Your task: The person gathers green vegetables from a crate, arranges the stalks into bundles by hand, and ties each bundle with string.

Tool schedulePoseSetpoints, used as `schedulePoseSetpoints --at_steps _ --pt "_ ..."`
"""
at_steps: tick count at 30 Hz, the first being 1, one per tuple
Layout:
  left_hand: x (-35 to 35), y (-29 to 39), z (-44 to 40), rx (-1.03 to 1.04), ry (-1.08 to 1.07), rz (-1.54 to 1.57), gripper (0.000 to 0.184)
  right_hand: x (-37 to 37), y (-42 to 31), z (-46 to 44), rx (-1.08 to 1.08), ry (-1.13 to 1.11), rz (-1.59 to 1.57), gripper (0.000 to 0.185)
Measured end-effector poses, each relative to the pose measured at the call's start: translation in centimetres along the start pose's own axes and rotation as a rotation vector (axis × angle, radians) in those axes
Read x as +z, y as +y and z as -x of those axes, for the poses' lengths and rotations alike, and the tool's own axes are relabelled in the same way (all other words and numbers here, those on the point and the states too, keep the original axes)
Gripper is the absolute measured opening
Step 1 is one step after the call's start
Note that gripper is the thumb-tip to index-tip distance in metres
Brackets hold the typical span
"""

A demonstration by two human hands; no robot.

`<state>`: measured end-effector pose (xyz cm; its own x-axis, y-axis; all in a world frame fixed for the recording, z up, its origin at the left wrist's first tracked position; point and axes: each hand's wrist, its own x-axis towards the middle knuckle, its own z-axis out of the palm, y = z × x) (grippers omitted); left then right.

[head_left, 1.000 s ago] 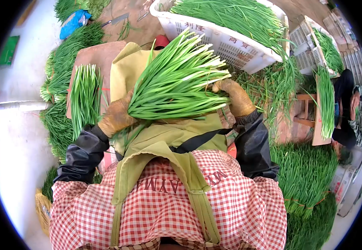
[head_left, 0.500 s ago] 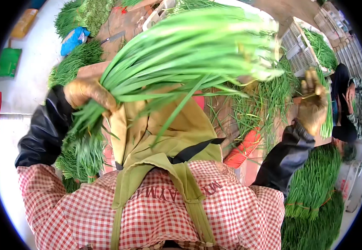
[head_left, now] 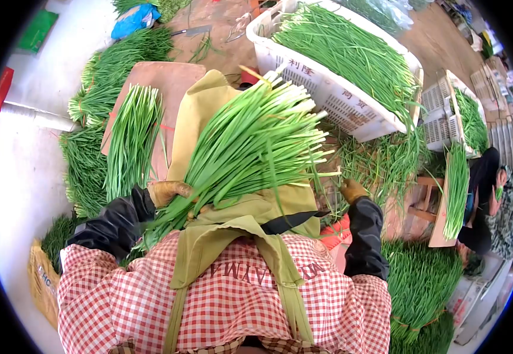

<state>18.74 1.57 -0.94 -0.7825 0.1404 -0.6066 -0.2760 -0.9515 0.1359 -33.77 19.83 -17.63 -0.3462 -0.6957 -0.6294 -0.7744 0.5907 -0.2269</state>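
A large bunch of garlic chives point(head_left: 250, 138) lies slanting over the apron on my lap, its pale cut ends up and to the right. My left hand point(head_left: 172, 192), in a brownish glove, is wrapped around its leafy lower end. At the right, my gloved right hand point(head_left: 353, 191) has curled fingers close to one stalk that sticks out past the others. Whether those fingers touch that stalk is unclear. Beside the bunch, a smaller tied bundle of chives point(head_left: 132, 138) rests on a reddish board point(head_left: 177, 74).
Ahead stands a white plastic crate point(head_left: 333, 100) heaped with chives. Loose leaves point(head_left: 380, 159) litter the ground below it. Tied chive bundles point(head_left: 425, 283) are stacked at right, others point(head_left: 85, 171) at left. A knife point(head_left: 191, 29) lies ahead. Another person point(head_left: 504, 206) sits far right.
The chive bunch has come down from a blurred swing in the air to my lap. My right hand has moved inward, its fingers now curled. The view has shifted, showing more of the crate.
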Motion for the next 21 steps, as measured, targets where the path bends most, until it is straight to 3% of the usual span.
schedulePoseSetpoints --at_steps 2,4,6,7,10,11,14,15,16,17,18,20,21 --pt "0.9 0.6 -0.3 0.032 0.248 -0.288 0.035 -1.9 0.1 1.9 0.041 0.054 -0.075 0.047" --pt "3.3 -0.2 0.3 0.287 0.209 -0.475 0.036 -5.1 -1.7 3.6 -0.105 0.391 -0.199 0.038" --pt "6.5 0.4 -0.5 0.398 0.345 -0.538 0.044 -9.1 -7.4 7.2 -0.140 0.465 -0.964 0.032" --pt "7.7 0.3 -0.2 0.376 0.312 -0.554 0.064 -11.5 -10.3 10.2 -0.193 0.433 -1.037 0.030" --pt "5.8 0.4 0.5 0.248 0.346 -0.569 0.074 -13.7 -16.8 13.9 -0.247 0.362 -1.038 0.028" --pt "9.9 -0.2 0.4 0.514 0.363 -0.624 0.081 -13.5 -18.3 13.9 -0.274 0.326 -0.965 0.028" --pt "10.1 -0.9 -0.3 0.427 0.491 -0.843 0.079 -12.0 -19.8 11.3 -0.433 0.263 -0.912 0.022" --pt "9.2 -1.5 -1.5 0.462 0.580 -1.033 0.076 -12.5 -18.8 9.7 -0.519 -0.078 -1.292 0.021" --pt "8.1 -2.0 -1.6 0.481 0.597 -1.006 0.076 -13.4 -18.1 8.4 -0.576 -0.458 -1.637 0.022" --pt "7.2 -2.1 -1.5 0.417 0.483 -0.817 0.073 -14.0 -19.0 9.8 -0.508 -0.383 -1.627 0.023" --pt "6.6 -1.9 -1.4 0.359 0.369 -0.620 0.071 -14.5 -17.2 9.5 -0.662 -0.250 -1.818 0.023" --pt "8.0 -0.9 -1.5 0.337 0.294 -0.709 0.066 -15.5 -14.1 8.3 -0.739 -0.132 -1.982 0.029" --pt "8.9 -1.1 -1.6 0.405 0.335 -0.701 0.066 -16.2 -9.9 6.4 -0.658 -0.169 -2.338 0.024"
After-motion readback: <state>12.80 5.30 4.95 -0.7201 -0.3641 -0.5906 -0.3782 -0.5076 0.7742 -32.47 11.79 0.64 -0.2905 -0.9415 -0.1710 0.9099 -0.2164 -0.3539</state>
